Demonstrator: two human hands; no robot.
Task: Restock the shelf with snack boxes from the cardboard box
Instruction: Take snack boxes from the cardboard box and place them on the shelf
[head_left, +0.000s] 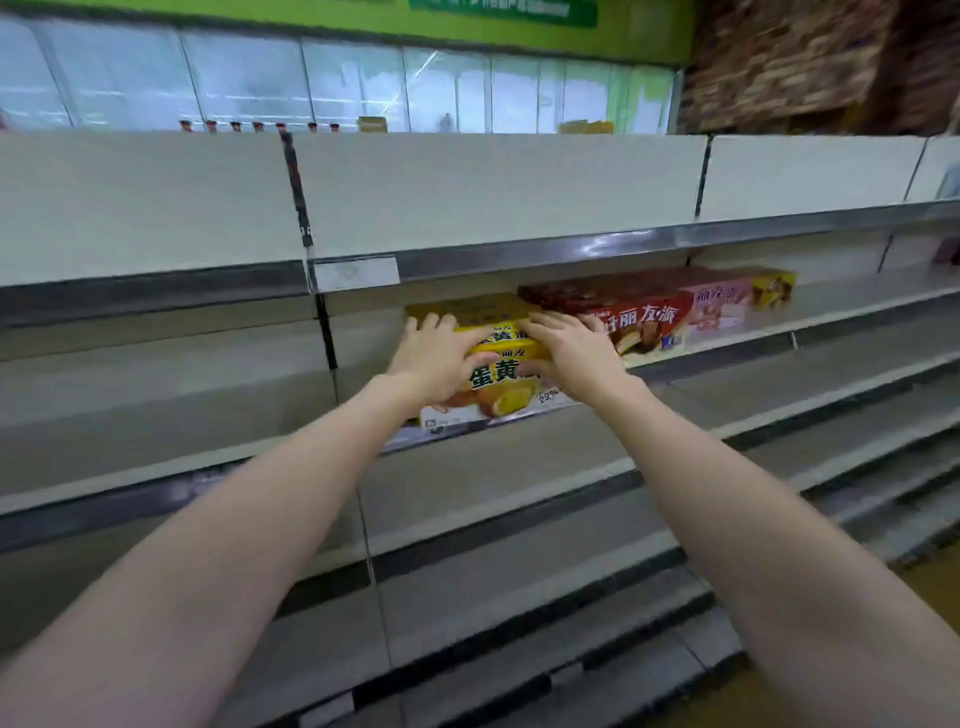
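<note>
Two glossy yellow cardboard boxes (498, 358), seemingly stacked, are pressed by left hand (441, 358) and right hand (571, 353), fingers spread flat.

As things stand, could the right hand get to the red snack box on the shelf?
Probably yes: the right hand rests on the yellow box, the red box sits just beside it, and nothing lies between them.

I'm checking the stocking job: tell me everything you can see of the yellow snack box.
The yellow snack box looks like printed cardboard, with large dark characters and pictures of round cakes on its front. It stands on the shelf, front facing out, leftmost in a row beside a red box. The left hand and right hand rest on it with fingers over its top edge.
</note>
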